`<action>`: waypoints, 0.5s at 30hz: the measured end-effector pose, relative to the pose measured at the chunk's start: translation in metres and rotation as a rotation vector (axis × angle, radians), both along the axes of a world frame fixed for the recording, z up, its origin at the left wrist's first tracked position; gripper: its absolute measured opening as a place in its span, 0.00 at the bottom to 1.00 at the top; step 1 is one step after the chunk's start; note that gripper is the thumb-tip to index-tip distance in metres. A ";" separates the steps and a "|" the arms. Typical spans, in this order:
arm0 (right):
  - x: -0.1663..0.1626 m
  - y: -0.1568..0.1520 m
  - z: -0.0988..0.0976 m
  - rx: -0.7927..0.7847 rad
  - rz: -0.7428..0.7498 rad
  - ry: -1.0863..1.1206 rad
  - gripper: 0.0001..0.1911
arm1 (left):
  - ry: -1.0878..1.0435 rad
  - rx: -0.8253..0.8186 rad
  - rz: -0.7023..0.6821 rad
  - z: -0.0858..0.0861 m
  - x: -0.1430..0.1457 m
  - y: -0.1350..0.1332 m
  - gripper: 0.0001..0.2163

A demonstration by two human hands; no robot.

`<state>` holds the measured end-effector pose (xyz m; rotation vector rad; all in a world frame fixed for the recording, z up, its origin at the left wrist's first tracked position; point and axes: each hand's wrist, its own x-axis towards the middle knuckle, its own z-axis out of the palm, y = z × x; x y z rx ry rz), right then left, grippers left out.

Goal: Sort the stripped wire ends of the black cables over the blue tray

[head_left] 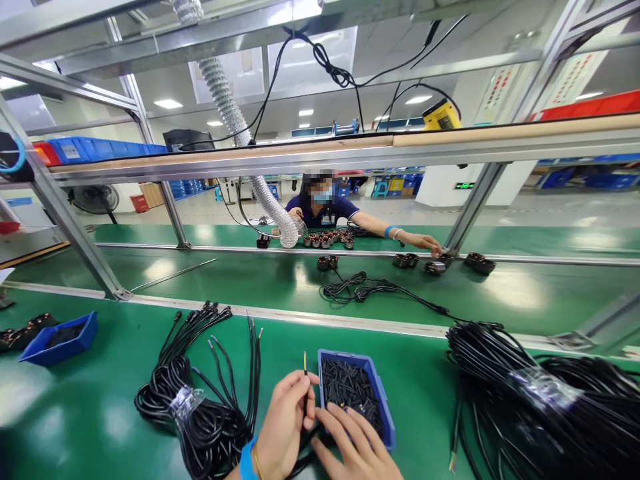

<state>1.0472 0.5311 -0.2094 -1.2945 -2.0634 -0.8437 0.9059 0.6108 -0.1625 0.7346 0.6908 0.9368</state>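
1. My left grip (285, 417) is closed on a black cable (305, 375), its stripped, yellow-tipped end pointing up, just left of the blue bin (386, 407) that I take as my landmark.
2. My right grip (357, 443) has its fingers loosely spread at the bin's near left corner, close to the same cable; I cannot tell whether it pinches it.
3. The bin stands on the green tabletop (120, 353) and is filled with short black pieces (347, 383).
4. Left of the bin I have a coiled cable bundle (215, 433) bound with clear wrap (186, 402), loose ends fanning out beyond it.
5. Well to the left of the bin sits a smaller blue tray (86, 337) with dark contents, dark coils (25, 331) just beside it.
6. Right of the bin lies a larger cable heap (480, 350), also wrapped in clear film.
7. Beyond the bin, across from me, a masked co-worker (325, 210) stretches an arm out to the right; the chest badge (329, 219) is too small to read.
8. For writing, far behind the bin and to its right, red characters (500, 87) and a lit green sign (465, 186) are too small for me to make out; far behind and left, a white label (71, 151) on a blue crate is equally illegible.
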 end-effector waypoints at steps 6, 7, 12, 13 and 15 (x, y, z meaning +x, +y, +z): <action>-0.017 0.019 -0.016 0.053 0.098 -0.059 0.14 | -0.101 -0.032 0.109 0.001 -0.004 0.005 0.19; -0.018 0.019 -0.017 0.049 0.114 -0.071 0.14 | -0.116 -0.024 0.114 0.002 -0.005 0.005 0.18; -0.022 0.021 -0.023 0.002 0.123 -0.135 0.15 | -0.149 0.027 0.143 0.009 -0.010 0.004 0.19; -0.023 0.019 -0.026 0.005 0.126 -0.136 0.16 | -0.153 0.036 0.140 0.011 -0.010 0.003 0.20; -0.023 0.010 -0.037 0.006 0.108 -0.102 0.17 | -0.162 0.063 0.081 0.013 -0.010 -0.001 0.21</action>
